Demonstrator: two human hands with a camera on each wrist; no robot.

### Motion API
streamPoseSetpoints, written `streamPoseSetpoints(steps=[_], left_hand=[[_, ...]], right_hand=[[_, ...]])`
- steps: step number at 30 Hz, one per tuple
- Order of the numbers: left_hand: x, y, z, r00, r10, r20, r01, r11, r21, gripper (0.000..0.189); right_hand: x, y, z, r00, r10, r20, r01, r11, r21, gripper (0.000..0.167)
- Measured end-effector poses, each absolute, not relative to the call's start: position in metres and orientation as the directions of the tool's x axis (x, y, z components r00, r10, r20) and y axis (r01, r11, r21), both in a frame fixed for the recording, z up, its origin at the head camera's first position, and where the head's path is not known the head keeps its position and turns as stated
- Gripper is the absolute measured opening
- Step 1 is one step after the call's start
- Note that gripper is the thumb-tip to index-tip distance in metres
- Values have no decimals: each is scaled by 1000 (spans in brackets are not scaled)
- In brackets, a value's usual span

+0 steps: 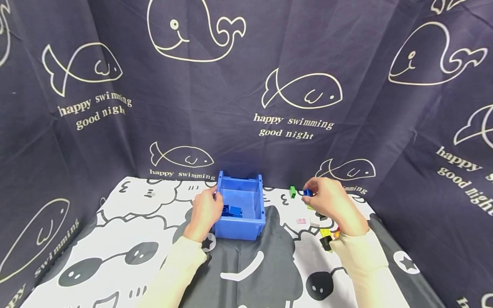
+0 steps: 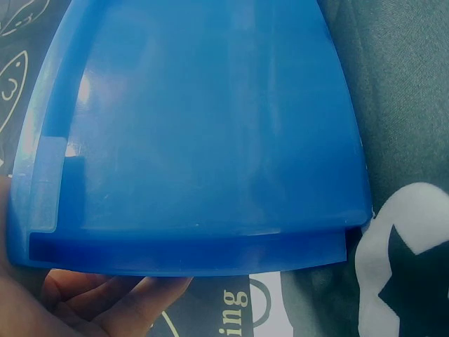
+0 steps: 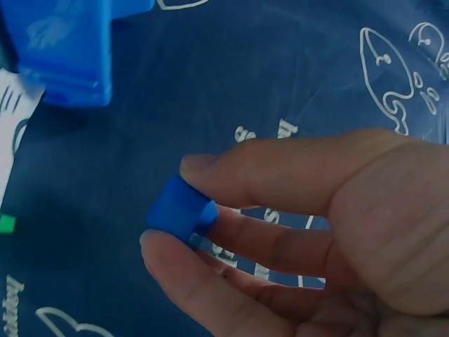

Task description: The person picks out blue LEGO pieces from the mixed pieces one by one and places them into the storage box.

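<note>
A blue plastic bin point(image 1: 239, 229) stands on the patterned cloth, with a few blue toy bricks point(image 1: 235, 211) lying inside near its front. My left hand point(image 1: 205, 212) grips the bin's left wall; in the left wrist view its fingers point(image 2: 133, 302) curl under the edge of the bin point(image 2: 210, 140). Off to the right of the bin, my right hand point(image 1: 332, 200) pinches a blue toy brick point(image 3: 179, 210) between thumb and fingertips, over the scattered bricks. The right wrist view shows a small stud on this brick's side.
A green brick point(image 1: 292, 191) lies near the back edge. Pink point(image 1: 301, 221), yellow point(image 1: 325, 232) and black bricks point(image 1: 325, 243) lie around the right forearm, which partly hides others. A dark curtain point(image 1: 239, 128) with fish drawings hangs behind and on both sides.
</note>
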State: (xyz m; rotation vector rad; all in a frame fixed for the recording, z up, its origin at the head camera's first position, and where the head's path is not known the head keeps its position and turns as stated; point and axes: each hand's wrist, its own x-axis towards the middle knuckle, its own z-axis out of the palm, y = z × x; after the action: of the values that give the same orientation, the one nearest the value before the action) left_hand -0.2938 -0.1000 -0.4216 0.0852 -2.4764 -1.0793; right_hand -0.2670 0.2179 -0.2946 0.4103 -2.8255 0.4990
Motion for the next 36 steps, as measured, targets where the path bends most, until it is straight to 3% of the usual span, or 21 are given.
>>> streamPoseSetpoints(steps=[20,36], left_hand=[[-294,-100,-424,-908,-208,365,127,691,711,38],[-295,-101,-423,-908,-218,358,120,683,720,38]], right_hand=[[-283,140,-272,-910,-281,305,-381,855,-351,18],[-300,93,-275,-923,-320,213,-380,841,-384,28]])
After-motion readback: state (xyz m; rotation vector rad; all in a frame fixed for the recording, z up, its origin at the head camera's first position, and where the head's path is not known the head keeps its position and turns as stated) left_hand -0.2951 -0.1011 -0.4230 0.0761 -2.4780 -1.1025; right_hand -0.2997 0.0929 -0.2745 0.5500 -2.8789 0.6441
